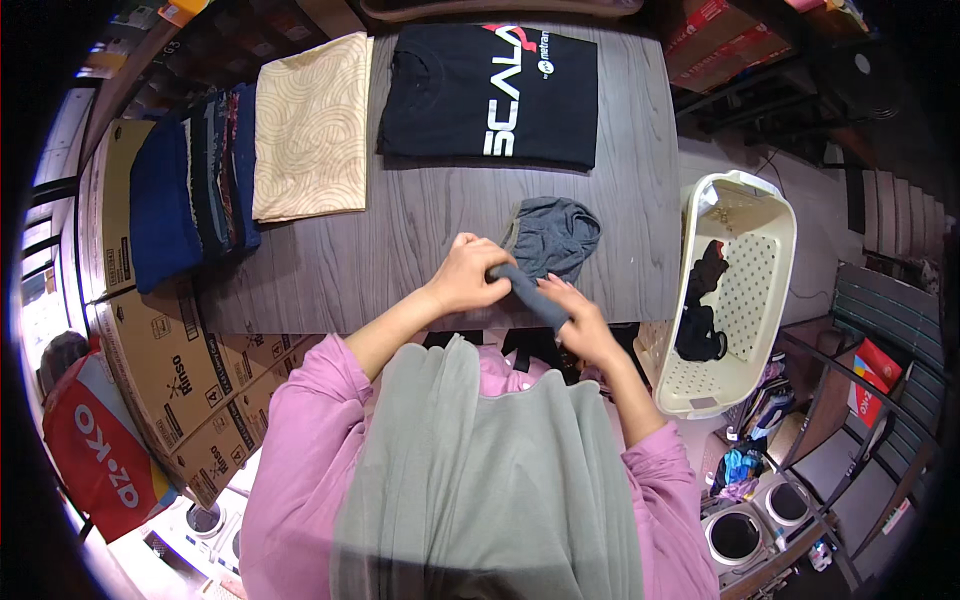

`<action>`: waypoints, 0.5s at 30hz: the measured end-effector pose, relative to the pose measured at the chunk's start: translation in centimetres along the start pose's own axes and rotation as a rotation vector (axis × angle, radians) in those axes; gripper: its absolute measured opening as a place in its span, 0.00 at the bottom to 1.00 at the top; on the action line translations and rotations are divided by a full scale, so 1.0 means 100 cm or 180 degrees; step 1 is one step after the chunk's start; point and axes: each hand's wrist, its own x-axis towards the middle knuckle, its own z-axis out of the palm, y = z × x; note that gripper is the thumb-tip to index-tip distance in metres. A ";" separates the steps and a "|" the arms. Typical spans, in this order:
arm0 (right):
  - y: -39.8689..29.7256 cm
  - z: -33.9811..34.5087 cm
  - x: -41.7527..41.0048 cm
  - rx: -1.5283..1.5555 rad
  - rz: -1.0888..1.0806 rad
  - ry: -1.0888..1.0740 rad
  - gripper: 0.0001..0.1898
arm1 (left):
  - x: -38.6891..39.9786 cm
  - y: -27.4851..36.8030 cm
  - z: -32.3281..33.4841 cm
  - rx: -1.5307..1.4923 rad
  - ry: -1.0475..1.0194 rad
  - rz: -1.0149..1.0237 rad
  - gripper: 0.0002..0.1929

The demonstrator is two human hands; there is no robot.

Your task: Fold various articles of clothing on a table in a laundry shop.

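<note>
Between my two hands, just above the table's near edge, is a rolled or bunched dark grey cloth item [534, 295]; its exact kind is unclear. My left hand [474, 276] grips its upper left end. At the lower right end, my right hand [581, 319] closes around it with some fingers extended. Grey underpants [556, 231] lie on the table right beyond my hands. Farther back lies a folded black T-shirt [450, 105] with a white and red print. To its left is a folded cream cloth with a curved-line pattern [311, 127].
A stack of folded dark clothes [161, 206] stands at the table's left end, beside cardboard boxes [161, 367]. Right of the wooden table [435, 202], a cream plastic laundry basket [784, 247] holds a few dark garments [697, 334]. Metal-framed racks stand farther right.
</note>
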 end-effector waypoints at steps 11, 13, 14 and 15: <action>0.020 -0.026 0.084 0.1534 0.1031 0.2190 0.16 | 0.095 -0.021 0.025 0.0271 0.1279 -0.0926 0.18; 0.028 -0.015 0.088 0.0523 0.0945 0.2594 0.19 | 0.096 -0.017 0.033 0.0516 0.1226 -0.0864 0.18; 0.031 -0.007 0.087 0.0162 0.0934 0.2993 0.19 | 0.097 -0.016 0.037 0.0644 0.1323 -0.0858 0.17; 0.029 -0.002 0.087 -0.0207 0.0919 0.3384 0.19 | 0.098 -0.012 0.035 0.0641 0.1319 -0.0870 0.17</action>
